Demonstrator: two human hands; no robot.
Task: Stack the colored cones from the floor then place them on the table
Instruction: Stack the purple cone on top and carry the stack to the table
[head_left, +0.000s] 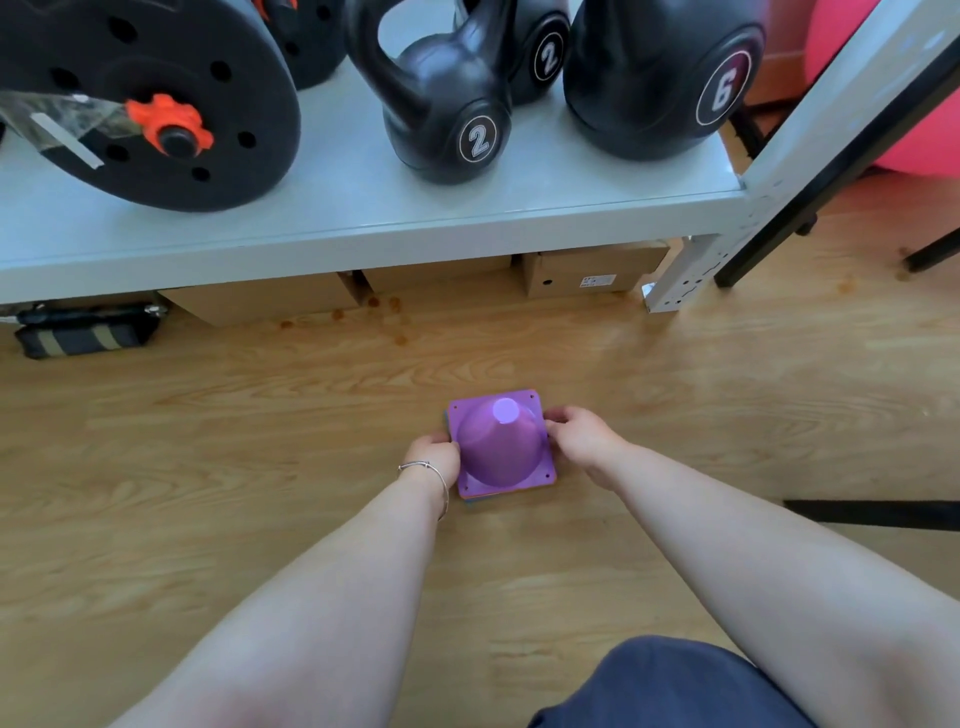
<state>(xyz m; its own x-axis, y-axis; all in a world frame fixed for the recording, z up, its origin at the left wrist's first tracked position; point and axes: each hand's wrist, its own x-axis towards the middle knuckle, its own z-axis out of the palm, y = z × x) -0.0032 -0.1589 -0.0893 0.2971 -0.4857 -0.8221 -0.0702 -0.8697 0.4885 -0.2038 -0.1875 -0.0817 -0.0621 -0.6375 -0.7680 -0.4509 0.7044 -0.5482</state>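
Reaching down from a crouch, we see a dark blue trouser knee (670, 680) at the bottom edge and 2 bare forearms stretching out over the wooden floor (260, 415). Our left hand (435, 457), with a thin silver bracelet (431, 475) on its wrist, presses its fingers against the left edge of the cone stack (500, 447). Our right hand (584, 439) pinches the right edge of the stack, thumb and fingers curled around the rim. The stack sits on the floor between both hands, a purple cone on top, with orange and bluish edges of other bases peeking out beneath it. We cannot tell how many cones lie under the purple one.

Farther off, cardboard boxes (582, 275) and a dark striped bag (85, 332) sit under a pale grey shelf (363, 228). On the shelf stand a black weight plate (150, 104) with an orange collar, a kettlebell marked 2 (447, 119), another marked 2 behind it, and a larger kettlebell marked 6 (660, 78). A pink ball (914, 140) shows at the far right.
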